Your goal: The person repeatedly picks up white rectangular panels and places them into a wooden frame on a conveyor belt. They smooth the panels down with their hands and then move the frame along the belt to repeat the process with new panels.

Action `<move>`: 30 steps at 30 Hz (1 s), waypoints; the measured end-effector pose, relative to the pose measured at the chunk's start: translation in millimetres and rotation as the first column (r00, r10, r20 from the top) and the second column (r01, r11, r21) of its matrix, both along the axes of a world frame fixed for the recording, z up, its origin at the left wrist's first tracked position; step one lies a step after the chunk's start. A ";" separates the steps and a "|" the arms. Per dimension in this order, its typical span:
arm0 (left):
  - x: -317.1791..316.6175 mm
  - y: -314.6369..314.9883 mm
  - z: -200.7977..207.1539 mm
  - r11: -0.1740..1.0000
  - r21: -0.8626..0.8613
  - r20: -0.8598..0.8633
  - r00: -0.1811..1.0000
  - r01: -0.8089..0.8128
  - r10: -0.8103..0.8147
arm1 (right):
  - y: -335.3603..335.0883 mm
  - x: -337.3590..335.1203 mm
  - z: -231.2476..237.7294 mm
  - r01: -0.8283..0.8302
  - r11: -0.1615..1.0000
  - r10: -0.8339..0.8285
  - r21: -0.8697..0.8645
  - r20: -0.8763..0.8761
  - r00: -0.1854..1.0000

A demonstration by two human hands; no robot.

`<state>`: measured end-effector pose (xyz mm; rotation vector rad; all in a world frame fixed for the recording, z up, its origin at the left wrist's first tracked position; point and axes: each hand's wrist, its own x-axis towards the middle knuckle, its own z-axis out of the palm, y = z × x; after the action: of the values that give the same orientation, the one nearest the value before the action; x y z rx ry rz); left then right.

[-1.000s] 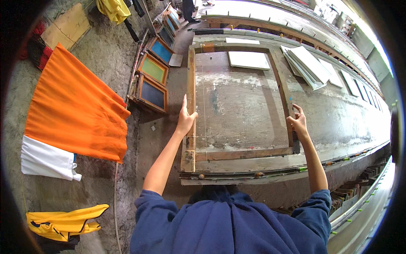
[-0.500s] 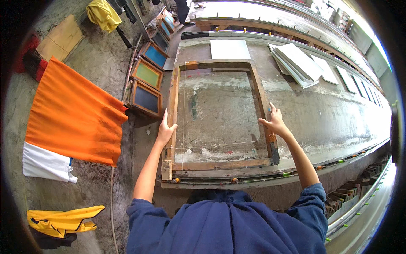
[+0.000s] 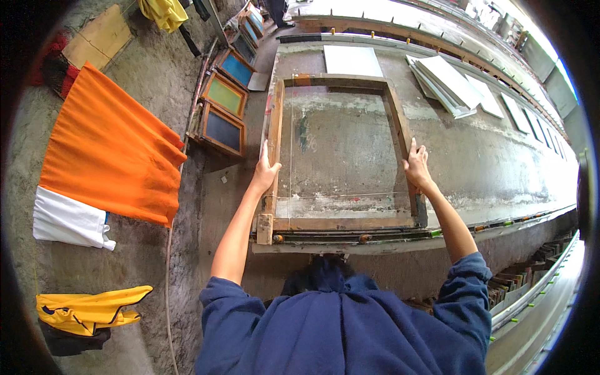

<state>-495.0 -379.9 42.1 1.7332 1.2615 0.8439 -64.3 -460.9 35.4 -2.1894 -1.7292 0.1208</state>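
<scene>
A person in a navy top (image 3: 344, 319) leans over a long worktable (image 3: 475, 169), bare forearms reaching forward. The left hand (image 3: 265, 174) is closed on the left rail of a wooden screen frame (image 3: 350, 224), thumb inward and fingers along the outer edge; the right hand (image 3: 417, 165) grips the opposite rail, thumb on the wood, fingers bent outside it. The frame lies over the table's near left end, its near rail beside the edge; whether it rests fully on the surface cannot be told. The step in hand looks like squaring up or steadying the frame. Shifting it would call for both hands to move evenly, so that neither side swings. To the left hang an orange cloth (image 3: 112, 150) and a yellow garment (image 3: 94, 310). Past the frame lie a white panel (image 3: 352, 60) and, farther right, overlapping white boards (image 3: 449, 86). Framed screens, among them a green one (image 3: 225, 97) and a blue one (image 3: 237, 67), line the left aisle, with another long table (image 3: 375, 9) beyond.
</scene>
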 end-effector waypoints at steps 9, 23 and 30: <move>15.4 -9.5 6.6 0.990 0.134 -0.269 0.959 -0.049 0.084 | -13.2 3.5 -1.4 -0.022 0.999 0.021 0.025 0.036 0.999; 88.6 2.4 63.0 0.960 0.131 -0.852 0.524 0.248 -0.019 | -20.3 20.0 32.2 -0.055 0.956 0.046 -0.288 -0.038 0.998; 247.3 30.3 108.2 0.891 0.059 -0.622 0.715 0.449 -0.319 | -38.1 171.6 92.5 -0.069 0.997 0.068 -0.027 -0.036 0.997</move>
<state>-247.7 -349.6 150.4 2.4511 1.1368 0.1630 107.3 -499.0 127.9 -2.1354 -1.7940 0.2014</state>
